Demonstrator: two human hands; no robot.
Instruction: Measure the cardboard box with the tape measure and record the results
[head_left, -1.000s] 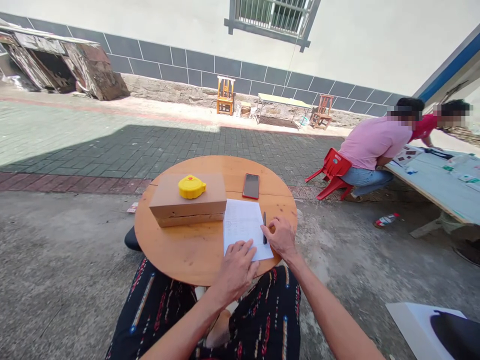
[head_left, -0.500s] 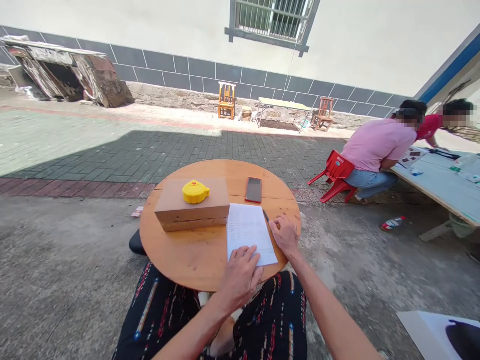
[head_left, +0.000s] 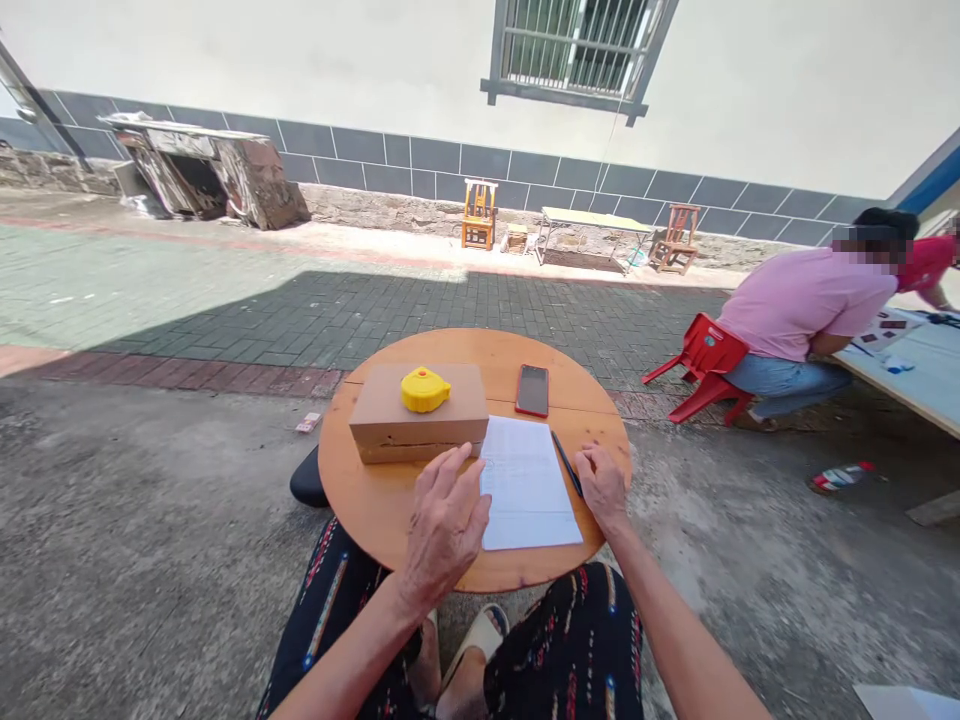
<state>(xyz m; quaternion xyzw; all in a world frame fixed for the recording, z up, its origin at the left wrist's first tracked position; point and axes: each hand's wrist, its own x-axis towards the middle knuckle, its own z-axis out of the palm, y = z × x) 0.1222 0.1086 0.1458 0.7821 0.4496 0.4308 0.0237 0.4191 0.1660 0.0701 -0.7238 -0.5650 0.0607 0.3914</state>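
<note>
— Where are the hands?

— I have the left hand [head_left: 442,525] over the near part of the round wooden table [head_left: 390,505], fingers spread and slightly curled, palm down. Its fingertips reach toward the left edge of the sheet of paper [head_left: 527,483] and the near face of the cardboard box [head_left: 418,425]; I cannot tell whether they touch either one. The right hand [head_left: 604,485] sits at the table's 4 o'clock edge, fingers drawn together around the lower end of the dark pen [head_left: 566,463], just off the paper's right edge. I cannot tell whether the pen is lifted or lying flat.

— And the rest of the table?

— The paper lies at about 5 o'clock from the table's centre. The box is at 9 o'clock, with a yellow tape measure [head_left: 424,389] on top of it. A phone with a red case [head_left: 532,390] lies at 1 o'clock, just beyond the paper's far edge and apart from it.

— Anyone else nearby?

— At my 2 o'clock, well away, a person in a pink shirt [head_left: 802,305] sits on a red plastic stool [head_left: 701,365], leaning over a long pale tabletop [head_left: 926,375].
</note>
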